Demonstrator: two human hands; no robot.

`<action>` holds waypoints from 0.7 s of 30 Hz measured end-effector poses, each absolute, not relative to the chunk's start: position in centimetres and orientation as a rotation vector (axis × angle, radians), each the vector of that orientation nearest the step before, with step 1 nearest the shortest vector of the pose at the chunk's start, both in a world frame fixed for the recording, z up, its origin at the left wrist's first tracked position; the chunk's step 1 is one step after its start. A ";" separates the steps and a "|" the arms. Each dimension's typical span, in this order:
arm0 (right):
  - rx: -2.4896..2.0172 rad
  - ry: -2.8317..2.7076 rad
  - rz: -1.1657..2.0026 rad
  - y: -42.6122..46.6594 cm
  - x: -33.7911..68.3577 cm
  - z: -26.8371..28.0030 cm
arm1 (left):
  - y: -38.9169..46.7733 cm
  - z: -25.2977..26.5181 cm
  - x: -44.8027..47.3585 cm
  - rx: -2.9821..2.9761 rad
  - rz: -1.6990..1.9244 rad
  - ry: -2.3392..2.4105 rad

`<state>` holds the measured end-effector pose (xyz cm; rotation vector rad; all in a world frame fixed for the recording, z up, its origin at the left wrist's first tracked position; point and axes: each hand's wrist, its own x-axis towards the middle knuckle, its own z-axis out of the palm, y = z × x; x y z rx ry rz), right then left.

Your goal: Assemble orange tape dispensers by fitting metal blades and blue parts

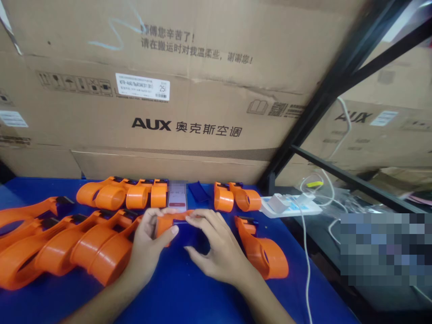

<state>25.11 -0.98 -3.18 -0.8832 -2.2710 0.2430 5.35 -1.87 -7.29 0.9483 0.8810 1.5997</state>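
Near the middle of the blue tabletop, my left hand [150, 238] is wrapped round an orange tape dispenser [164, 225], its thumb pressed on the near side. My right hand [216, 243] grips the right end of the same dispenser. Its fingertips are at the dark blue strip [180, 222] along the edge, while its thumb hangs lower, apart from the strip. The fingers hide much of the dispenser. Just beyond my hands lies a phone [177, 198] with a lit screen. Beside the phone is a flat dark blue piece [199, 192].
Several orange tape dispensers with dark ends stand in rows at left [111, 252] and back [137, 196]. A few more lie at right [270, 256]. A white power strip [293, 204] with cables sits by the black rack post [303, 121]. Large cartons [189, 94] rise behind.
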 end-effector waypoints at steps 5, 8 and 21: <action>-0.894 -2.273 0.238 -0.9 25.1 -3.4 | -1.6 -7.8 5.3 0.944 1.624 0.894; -0.911 -2.258 0.229 -1.1 25.0 -3.3 | -1.6 -7.7 5.3 0.941 1.605 0.884; -1.084 -1.454 1.219 -0.2 24.8 -3.9 | -3.3 -8.7 5.1 1.419 1.304 0.683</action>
